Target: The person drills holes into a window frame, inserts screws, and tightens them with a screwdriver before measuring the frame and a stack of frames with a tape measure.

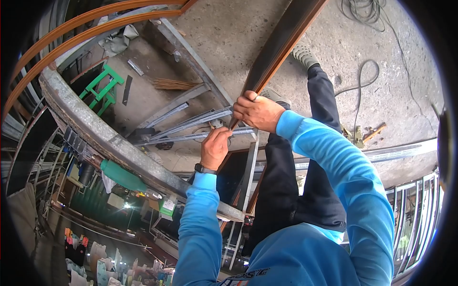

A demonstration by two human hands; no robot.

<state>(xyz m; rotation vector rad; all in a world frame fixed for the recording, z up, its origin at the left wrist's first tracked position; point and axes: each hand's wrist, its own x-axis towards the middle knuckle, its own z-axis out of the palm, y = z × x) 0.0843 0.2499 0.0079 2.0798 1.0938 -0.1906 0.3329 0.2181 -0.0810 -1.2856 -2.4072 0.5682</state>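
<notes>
A long brown profile bar (281, 45), with a dark flat face and orange-brown edges, runs from the top of the head view down to my hands. My right hand (258, 111) is closed around it a little above its near end. Lower and to the left, my left hand (215, 148), with a dark band at the wrist, pinches the bar's tip between thumb and fingers. Whether it holds anything small as well is hidden. Just behind my hands lie several grey metal profiles (191, 125) on a metal frame (191, 58).
A curved-looking metal beam (112, 140) crosses the left side, with a green power tool (123, 176) beside it. A green stool (102, 88) stands on the concrete floor. Cable (360, 90) lies at right, near my feet. Brown strips (95, 24) span the upper left.
</notes>
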